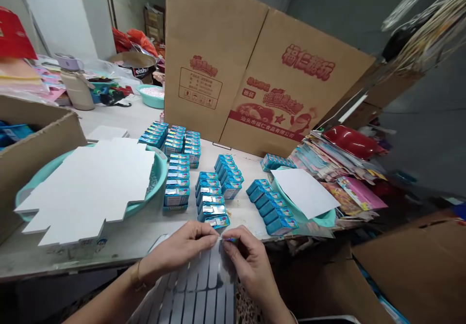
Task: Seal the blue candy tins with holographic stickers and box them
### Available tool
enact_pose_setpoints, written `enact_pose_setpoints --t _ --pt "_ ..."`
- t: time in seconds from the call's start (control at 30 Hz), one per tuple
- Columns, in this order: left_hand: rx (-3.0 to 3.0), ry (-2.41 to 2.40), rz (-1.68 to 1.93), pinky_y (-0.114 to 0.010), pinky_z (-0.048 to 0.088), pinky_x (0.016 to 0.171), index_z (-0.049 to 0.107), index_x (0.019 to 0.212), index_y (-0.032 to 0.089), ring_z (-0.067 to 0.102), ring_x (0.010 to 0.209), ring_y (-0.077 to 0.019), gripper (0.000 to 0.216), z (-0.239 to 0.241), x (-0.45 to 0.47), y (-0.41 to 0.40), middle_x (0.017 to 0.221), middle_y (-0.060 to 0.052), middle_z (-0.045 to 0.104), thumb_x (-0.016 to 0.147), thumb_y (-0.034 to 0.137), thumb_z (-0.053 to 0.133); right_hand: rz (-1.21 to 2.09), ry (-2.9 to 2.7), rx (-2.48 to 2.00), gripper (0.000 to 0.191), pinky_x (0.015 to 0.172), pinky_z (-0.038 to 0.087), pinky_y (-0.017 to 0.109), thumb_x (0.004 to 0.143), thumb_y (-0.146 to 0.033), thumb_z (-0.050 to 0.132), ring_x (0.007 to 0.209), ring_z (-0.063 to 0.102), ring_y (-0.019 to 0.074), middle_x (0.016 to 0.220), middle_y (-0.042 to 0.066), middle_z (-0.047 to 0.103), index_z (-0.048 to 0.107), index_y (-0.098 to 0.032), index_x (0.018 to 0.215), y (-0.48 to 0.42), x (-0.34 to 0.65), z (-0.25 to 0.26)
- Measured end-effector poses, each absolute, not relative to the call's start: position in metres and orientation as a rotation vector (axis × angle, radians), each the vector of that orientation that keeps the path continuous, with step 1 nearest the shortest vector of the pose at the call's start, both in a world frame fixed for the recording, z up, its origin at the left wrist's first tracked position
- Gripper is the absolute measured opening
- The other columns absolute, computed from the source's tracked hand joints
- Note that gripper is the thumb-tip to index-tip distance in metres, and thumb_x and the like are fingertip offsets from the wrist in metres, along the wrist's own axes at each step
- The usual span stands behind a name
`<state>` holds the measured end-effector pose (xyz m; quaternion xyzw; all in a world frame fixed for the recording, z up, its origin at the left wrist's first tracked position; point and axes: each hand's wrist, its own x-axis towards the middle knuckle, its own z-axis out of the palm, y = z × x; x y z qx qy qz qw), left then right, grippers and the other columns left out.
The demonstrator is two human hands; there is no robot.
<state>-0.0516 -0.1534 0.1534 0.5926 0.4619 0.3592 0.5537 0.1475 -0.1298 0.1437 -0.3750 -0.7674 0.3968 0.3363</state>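
My left hand [192, 241] pinches the top edge of a pale sheet of stickers [196, 285], which is marked off in long strips and hangs down in front of me. Beside it, my right hand [247, 253] has thumb and forefinger closed on a small shiny sticker [229, 239] at the sheet's top corner. Just beyond my fingers stands a row of small blue boxes [213, 210], some with silvery strips on top. More blue boxes [177, 195] stand in rows to the left, and another row [271, 207] is on the right.
A large cardboard carton [233, 38] blocks the back of the table. White boards [91, 188] cover a turquoise basin [160, 169] at left. White paper [306, 193] lies over another basin [325, 218] at right. An open carton [407, 261] stands low on the right.
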Motion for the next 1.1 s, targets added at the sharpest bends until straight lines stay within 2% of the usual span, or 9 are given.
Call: enact_pose_setpoints --t 0.13,0.23,0.33,0.5,0.63,0.8,0.9,1.0,1.1 --pt "1.273 1.048 0.875 -0.025 0.039 0.067 0.073 0.082 0.015 0.053 0.071 -0.0157 0.028 0.151 -0.051 -0.157 0.077 -0.001 0.067 0.087 0.036 0.055 0.376 -2.266 -0.844 0.019 0.081 0.051 0.035 0.095 -0.017 0.052 0.099 0.06 0.0225 0.107 0.01 0.063 0.067 -0.022 0.105 -0.135 0.152 0.147" --pt "1.22 1.026 0.866 -0.024 0.037 0.064 0.072 0.08 0.015 0.049 0.066 -0.014 0.028 0.149 -0.049 -0.158 0.073 0.0 0.064 0.086 0.036 0.056 -0.014 -2.347 -0.712 0.024 0.076 0.05 0.036 0.09 -0.01 0.056 0.09 0.06 0.0227 0.099 0.009 0.066 0.067 -0.02 0.109 -0.136 0.153 0.148" --pt "1.23 1.025 0.867 -0.025 0.036 0.064 0.07 0.078 0.014 0.046 0.066 -0.0135 0.027 0.148 -0.048 -0.156 0.072 0.001 0.061 0.084 0.037 0.057 -0.167 -2.361 -0.624 0.028 0.075 0.048 0.037 0.088 -0.006 0.056 0.083 0.061 0.0219 0.091 0.008 0.07 0.066 -0.019 0.111 -0.135 0.153 0.148" --pt "1.196 1.015 0.84 -0.025 0.035 0.065 0.065 0.076 0.015 0.042 0.068 -0.013 0.026 0.148 -0.052 -0.152 0.071 0.002 0.055 0.083 0.039 0.058 -0.276 -2.305 -0.536 0.025 0.087 0.044 0.044 0.09 -0.007 0.052 0.089 0.064 0.0247 0.096 0.01 0.073 0.067 -0.014 0.11 -0.132 0.152 0.144" --pt "1.176 1.007 0.85 -0.025 0.035 0.067 0.062 0.075 0.015 0.041 0.068 -0.0129 0.025 0.148 -0.054 -0.151 0.071 0.003 0.053 0.083 0.038 0.057 -0.249 -2.315 -0.516 0.024 0.089 0.042 0.045 0.091 -0.007 0.052 0.09 0.063 0.025 0.098 0.01 0.073 0.067 -0.014 0.109 -0.129 0.147 0.141" --pt "1.246 1.053 0.847 -0.025 0.034 0.063 0.061 0.071 0.016 0.042 0.065 -0.0127 0.028 0.14 -0.056 -0.146 0.066 0.003 0.051 0.085 0.038 0.053 -0.021 -2.329 -0.641 0.014 0.079 0.044 0.038 0.091 -0.006 0.052 0.085 0.059 0.0218 0.092 0.008 0.068 0.061 -0.018 0.092 -0.125 0.135 0.141" --pt "1.366 1.329 0.975 -0.028 0.04 0.072 0.067 0.087 0.016 0.053 0.077 -0.0174 0.019 0.124 -0.061 -0.139 0.079 -0.001 0.059 0.083 0.026 0.052 0.105 -2.354 -0.68 0.012 0.076 0.043 0.035 0.092 -0.009 0.05 0.083 0.056 0.0207 0.089 0.007 0.064 0.056 -0.019 0.088 -0.123 0.136 0.156" --pt "1.529 1.644 1.111 -0.032 0.041 0.084 0.065 0.107 0.018 0.057 0.091 -0.0209 0.041 0.108 -0.071 -0.131 0.093 -0.004 0.06 0.071 0.008 0.05 0.476 -2.274 -0.858 0.012 0.071 0.043 0.029 0.097 -0.018 0.048 0.08 0.054 0.0175 0.085 0.003 0.059 0.053 -0.021 0.086 -0.113 0.14 0.181" --pt "1.507 1.46 1.03 -0.03 0.043 0.08 0.065 0.106 0.018 0.057 0.084 -0.0188 0.038 0.105 -0.078 -0.129 0.086 -0.001 0.061 0.071 0.009 0.056 0.839 -2.047 -1.049 0.019 0.065 0.041 0.025 0.097 -0.032 0.052 0.074 0.051 0.0145 0.078 0.0 0.055 0.053 -0.022 0.082 -0.091 0.134 0.197"
